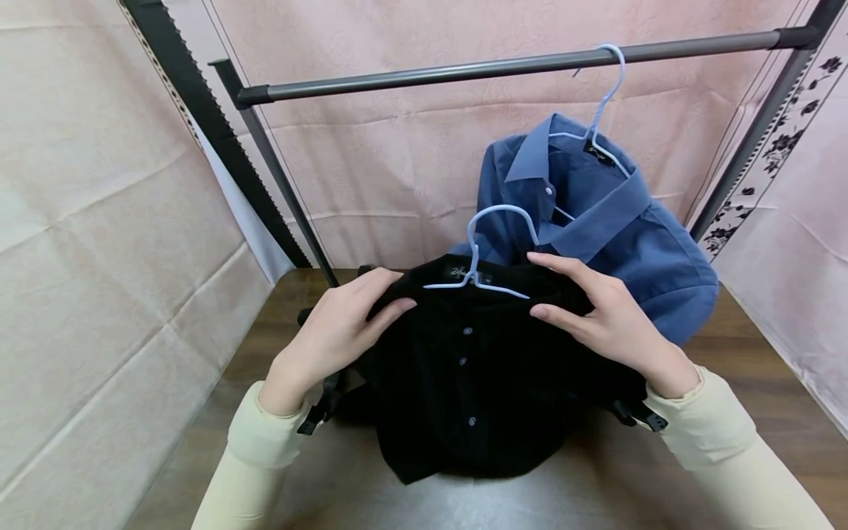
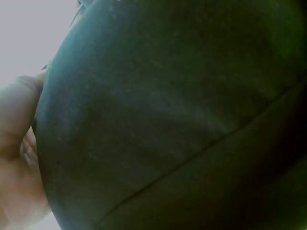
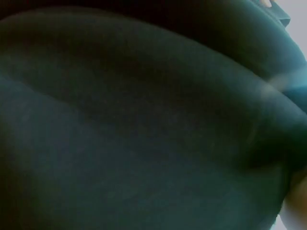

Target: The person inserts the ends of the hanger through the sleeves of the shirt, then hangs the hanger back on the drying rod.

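In the head view a black shirt (image 1: 424, 375) with small buttons is held up in front of the rack, a light-blue hanger (image 1: 500, 208) inside its collar. My left hand (image 1: 331, 331) grips the shirt by its left shoulder, thumb on the front. On the other side my right hand (image 1: 612, 320) pinches the shoulder beside the collar between thumb and fingers. The hanger's hook stands free above the collar. Dark shirt cloth (image 2: 168, 105) fills most of the left wrist view, and black cloth (image 3: 144, 124) covers the right wrist view too. Much of each hand is hidden there.
A blue shirt (image 1: 676, 272) hangs on a second light-blue hanger (image 1: 612, 81) from the grey rail (image 1: 424, 75), right behind the black one. The rack's posts stand on a brown wooden table (image 1: 218, 442). Pale cloth (image 1: 99, 221) drapes the sides and back.
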